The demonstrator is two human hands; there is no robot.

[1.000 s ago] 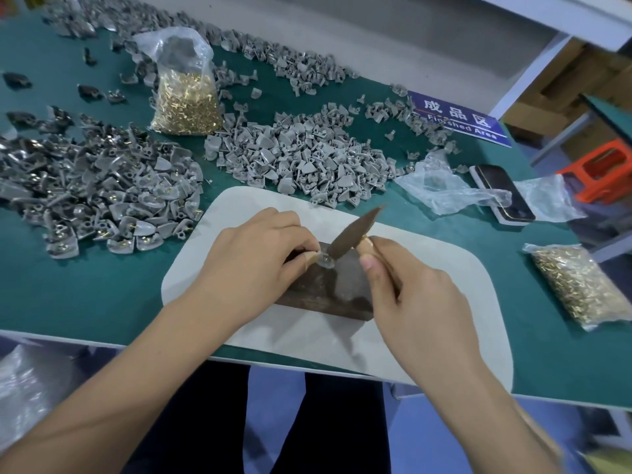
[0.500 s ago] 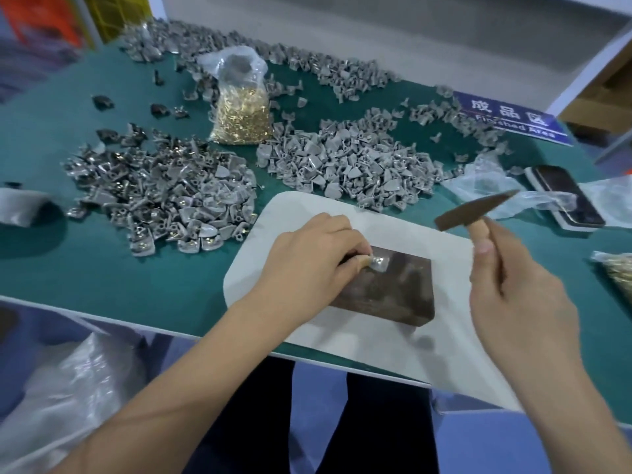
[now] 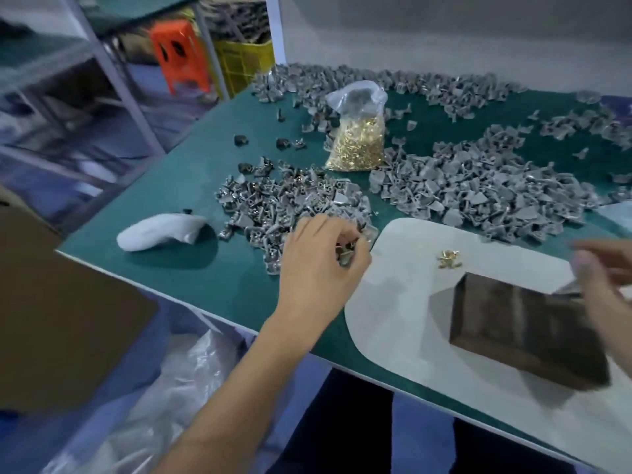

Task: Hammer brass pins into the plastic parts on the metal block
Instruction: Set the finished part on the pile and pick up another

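The dark metal block lies on a white mat with nothing on its top. My left hand reaches left to the edge of a pile of grey plastic parts and pinches one plastic part in its fingertips. At the right edge of the frame my right hand is blurred, just above the block's far corner. It grips the hammer, of which only a grey bit shows. A few loose brass pins lie on the mat behind the block.
A clear bag of brass pins stands between the left pile and a bigger pile of grey parts. A white cloth lies near the table's left corner. Off the table's edge are a cardboard box and a plastic bag.
My left hand left the block with the plastic part and moved left to the pile. My right hand lifted the hammer and drew back right. The view swung left.
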